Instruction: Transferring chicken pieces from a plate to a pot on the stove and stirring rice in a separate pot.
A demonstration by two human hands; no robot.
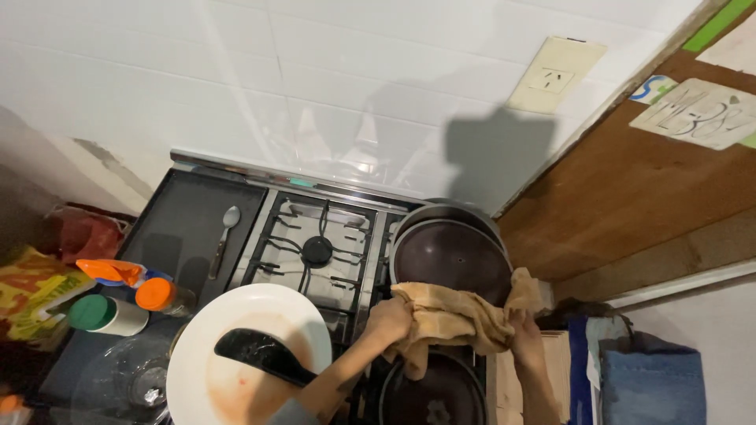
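I cannot see my fingers: both sets are buried in the folds of the tan cloth (457, 319), so I can only say each hand is closed into it, not how tightly. My left hand (388, 321) bunches the cloth's left end, and my right hand (526, 337) grips the right end, where a corner sticks up past my wrist. Both forearms run out of the bottom edge of the view.

The cloth is soft, crumpled and a little stained, draped over the near rim of a large dark pan (450, 256) on the back right of the stove (315, 236). The pan is round with a thin metal rim and a dull brownish inside; its handles, if any, are hidden under the cloth. Below it a second dark round pan (433, 397) is cut off by the frame.

To the left, a white plate (236, 346) smeared with reddish sauce carries a black ladle (256, 352), whose handle disappears behind my left arm. A metal spoon (223, 236) lies on the stove's flat black side surface. An orange-capped bottle (161, 296) and a green-capped jar (102, 313) lie further left, beside a clear glass lid (118, 382) that is hard to make out in the dim corner.
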